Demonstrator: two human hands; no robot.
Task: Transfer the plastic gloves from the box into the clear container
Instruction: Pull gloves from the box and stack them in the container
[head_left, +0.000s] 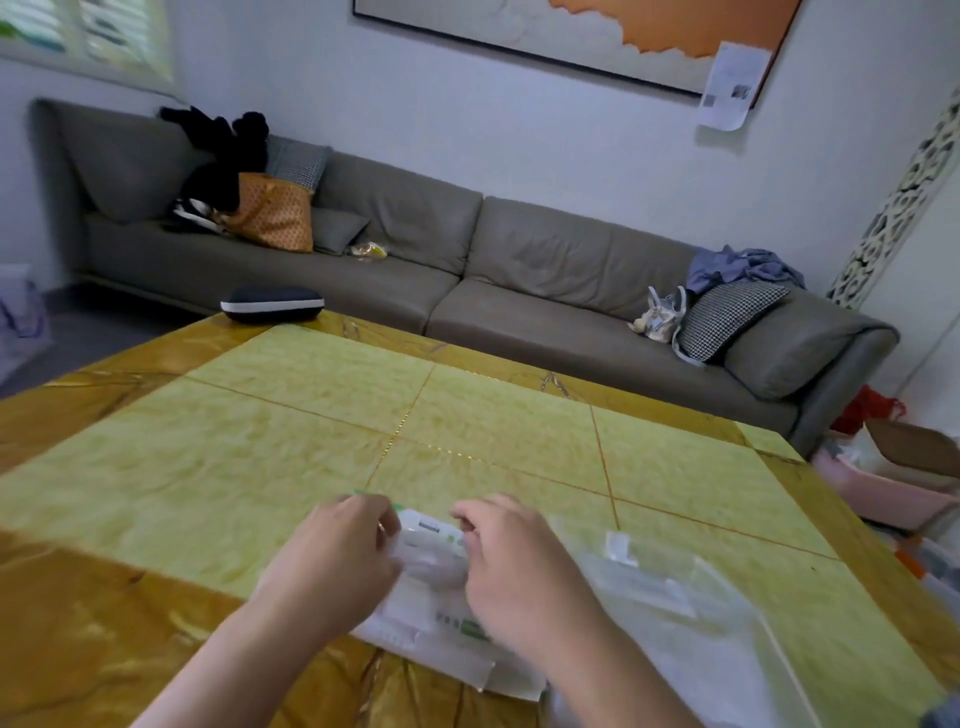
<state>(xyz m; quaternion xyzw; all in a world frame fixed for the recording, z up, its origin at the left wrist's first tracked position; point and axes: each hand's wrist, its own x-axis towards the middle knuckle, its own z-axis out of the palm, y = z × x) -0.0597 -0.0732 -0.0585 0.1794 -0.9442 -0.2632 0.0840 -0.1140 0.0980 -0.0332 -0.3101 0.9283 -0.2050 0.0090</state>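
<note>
A flat white glove box (431, 631) with green print lies on the yellow table near its front edge. My left hand (337, 551) and my right hand (511, 561) rest on the box's far end, fingers pinched at its opening. Between them a wad of thin translucent plastic gloves (434, 564) bulges out of the box. Just right of the box lies the clear container (675, 613), a see-through plastic piece flat on the table with a small white tag on its far edge. The image is blurred, so the exact grip is hard to make out.
A dark zipped case (271, 304) sits at the table's (467, 415) far left corner. A grey sofa (467, 260) with bags and cushions runs behind the table. Boxes and a pink bin (883, 493) stand on the floor to the right.
</note>
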